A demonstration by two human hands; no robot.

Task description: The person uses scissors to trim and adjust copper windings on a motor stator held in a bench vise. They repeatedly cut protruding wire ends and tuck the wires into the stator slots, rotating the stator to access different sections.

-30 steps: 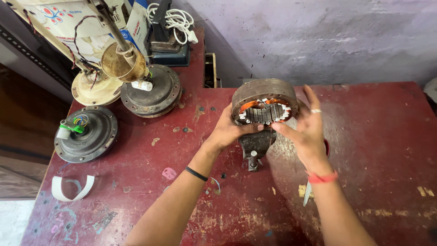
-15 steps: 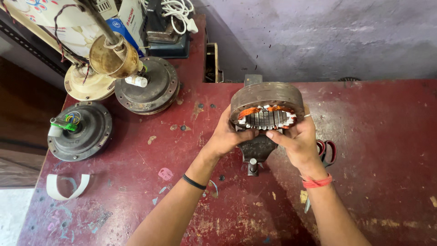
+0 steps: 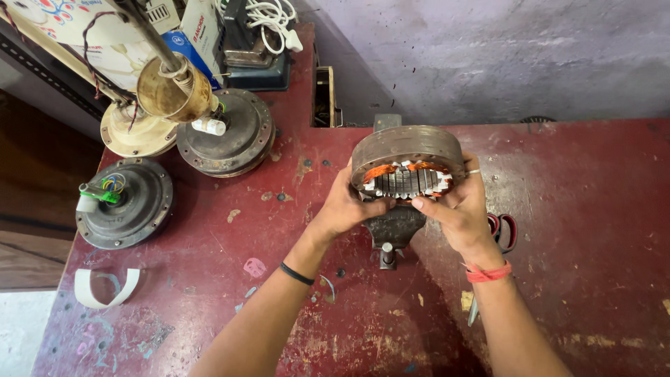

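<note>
Left hand [image 3: 347, 208] clasps left rim of motor stator [image 3: 407, 162]; right hand [image 3: 459, 209] clasps right rim, thumb on winding slots. Stator held on edge over small vise [image 3: 392, 227], centre of red tabletop [image 3: 593, 230]. Risk: slip onto vise, copper windings nicked; scissors [image 3: 504, 230] near right wrist.

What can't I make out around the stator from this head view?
- Lower stator and the vise jaws: covered by the left hand and right hand.
- Scissors: mostly behind the right hand.
- Motor wire ends: too small.
- Rod top: cut off by the edge.
</note>
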